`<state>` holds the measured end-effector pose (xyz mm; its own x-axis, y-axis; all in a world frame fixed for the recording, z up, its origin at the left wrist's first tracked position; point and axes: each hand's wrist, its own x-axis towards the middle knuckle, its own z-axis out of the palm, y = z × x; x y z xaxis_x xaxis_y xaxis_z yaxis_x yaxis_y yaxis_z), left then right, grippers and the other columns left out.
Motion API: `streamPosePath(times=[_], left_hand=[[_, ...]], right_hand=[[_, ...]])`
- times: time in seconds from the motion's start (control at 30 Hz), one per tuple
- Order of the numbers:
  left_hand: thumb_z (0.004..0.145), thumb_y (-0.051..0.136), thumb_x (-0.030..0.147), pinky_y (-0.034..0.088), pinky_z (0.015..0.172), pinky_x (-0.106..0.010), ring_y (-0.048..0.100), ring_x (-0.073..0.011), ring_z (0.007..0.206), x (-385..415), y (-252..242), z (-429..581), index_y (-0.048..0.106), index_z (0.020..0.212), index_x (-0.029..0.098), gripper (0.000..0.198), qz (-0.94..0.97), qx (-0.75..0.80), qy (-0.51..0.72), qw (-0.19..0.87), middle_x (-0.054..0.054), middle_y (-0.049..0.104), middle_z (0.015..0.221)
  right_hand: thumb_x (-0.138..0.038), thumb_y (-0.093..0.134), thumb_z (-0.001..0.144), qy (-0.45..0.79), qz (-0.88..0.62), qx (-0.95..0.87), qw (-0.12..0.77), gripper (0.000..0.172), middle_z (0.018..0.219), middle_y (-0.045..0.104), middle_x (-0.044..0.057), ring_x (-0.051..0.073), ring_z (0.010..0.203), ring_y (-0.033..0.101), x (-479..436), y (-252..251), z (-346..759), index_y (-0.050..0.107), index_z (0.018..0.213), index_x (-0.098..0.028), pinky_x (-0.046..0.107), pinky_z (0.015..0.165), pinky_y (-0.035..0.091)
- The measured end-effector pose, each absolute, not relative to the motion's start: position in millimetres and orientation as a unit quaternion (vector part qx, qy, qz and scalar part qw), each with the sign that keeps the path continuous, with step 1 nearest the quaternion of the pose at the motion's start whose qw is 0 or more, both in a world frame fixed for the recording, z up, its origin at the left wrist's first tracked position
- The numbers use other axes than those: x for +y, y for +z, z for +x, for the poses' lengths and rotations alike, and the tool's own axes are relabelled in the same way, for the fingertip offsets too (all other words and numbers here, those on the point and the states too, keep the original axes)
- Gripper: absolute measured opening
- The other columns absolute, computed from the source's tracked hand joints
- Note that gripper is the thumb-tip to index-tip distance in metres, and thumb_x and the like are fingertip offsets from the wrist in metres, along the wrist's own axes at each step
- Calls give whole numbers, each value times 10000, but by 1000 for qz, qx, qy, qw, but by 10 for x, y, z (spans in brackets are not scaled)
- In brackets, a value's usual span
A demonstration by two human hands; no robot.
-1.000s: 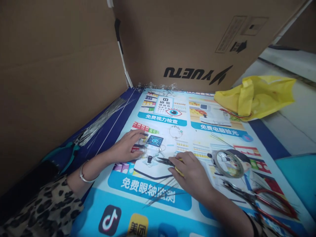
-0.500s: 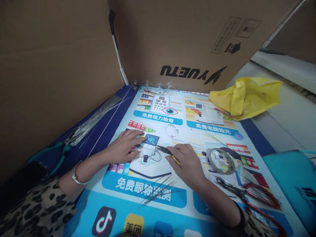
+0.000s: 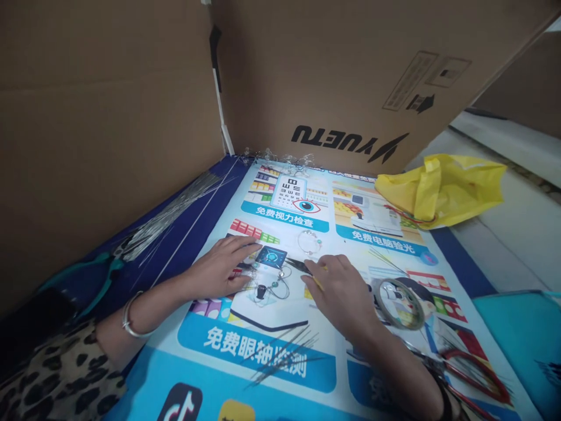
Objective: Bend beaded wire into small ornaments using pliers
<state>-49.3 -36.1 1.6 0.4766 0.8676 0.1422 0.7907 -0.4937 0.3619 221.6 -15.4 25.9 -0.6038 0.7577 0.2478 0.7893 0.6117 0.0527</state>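
My left hand rests fingers-down on a printed poster mat, its fingertips pressed on one end of a thin wire bracelet with small beads. My right hand is closed around small yellow-handled snips, whose dark tips point left at the bracelet's wire. A second beaded wire ring lies just beyond the snips. A silver bangle sits on my left wrist, above a leopard-print sleeve.
Loose thin wires lie near me. A bundle of long wires and teal pliers lie at the left. A tape roll, red-handled pliers, a yellow bag and cardboard walls surround the mat.
My right hand with the snips has moved up and away from me toward the bracelet wire. The left hand stays pressed on the bracelet. The view has shifted slightly.
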Motion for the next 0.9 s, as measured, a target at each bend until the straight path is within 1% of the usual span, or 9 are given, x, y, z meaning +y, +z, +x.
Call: streamPosePath(times=[0.07,0.13,0.23,0.3,0.43,0.53,0.67,0.8,0.9], left_hand=[[779,560,318,286,1014,-446,329,-267,1241,-361,20,-496,335,1330,236,601,844,489,181,125,-95,358,1382],[784,559,319,305,1007,-427,365,-251,1214,-359,27,-500,391,1281,212,535,834,492,219,122,-102,429,1319],[812,523,272,378,930,-384,485,-216,1066,-373,50,-500,525,1078,180,281,814,488,297,101,-91,580,1081],[828,489,229,407,866,-364,533,-193,949,-409,78,-490,561,928,181,133,812,478,326,85,-68,614,931],[822,478,196,408,823,-362,549,-182,851,-543,148,-454,581,796,186,107,846,439,295,74,-50,616,826],[820,476,183,395,857,-371,549,-187,881,-649,181,-432,608,818,195,133,872,416,246,76,-51,628,846],[821,493,192,385,890,-379,539,-202,964,-735,185,-418,611,980,217,200,882,416,206,86,-53,636,960],[846,469,214,362,923,-391,506,-215,1043,-768,185,-422,587,1050,211,235,888,417,166,97,-59,614,1060],[859,452,219,347,937,-396,489,-220,1062,-782,195,-432,577,1066,206,242,892,417,149,96,-61,603,1085]], right_hand=[[-328,467,856,-81,-431,-891,114,279,847,582,88,208,840,475,-146,302,2232,610,1054,-191,321,698,372],[-324,472,855,-87,-429,-891,121,287,866,587,91,210,853,477,-138,346,2217,606,1066,-183,323,698,370],[-314,483,852,-105,-418,-895,118,278,891,591,99,219,867,473,-118,381,2137,607,1065,-184,334,708,358],[-307,492,848,-119,-412,-896,114,265,896,590,104,224,869,469,-97,379,2068,611,1055,-190,338,705,348],[-298,505,841,-128,-404,-900,104,251,900,585,104,233,894,460,-52,334,1966,609,1046,-197,336,698,332],[-280,500,839,-131,-395,-904,95,260,923,582,110,240,907,451,-30,297,1935,600,1062,-194,343,699,326],[-194,466,834,-158,-379,-909,71,277,945,577,119,249,907,441,-28,285,1898,583,1084,-167,359,702,314],[-116,451,802,-181,-373,-908,61,259,909,574,124,244,860,436,-57,307,1838,601,1012,-140,360,669,293],[-115,460,787,-180,-391,-900,61,234,861,568,118,245,835,430,-79,309,1811,611,964,-145,358,653,277]])
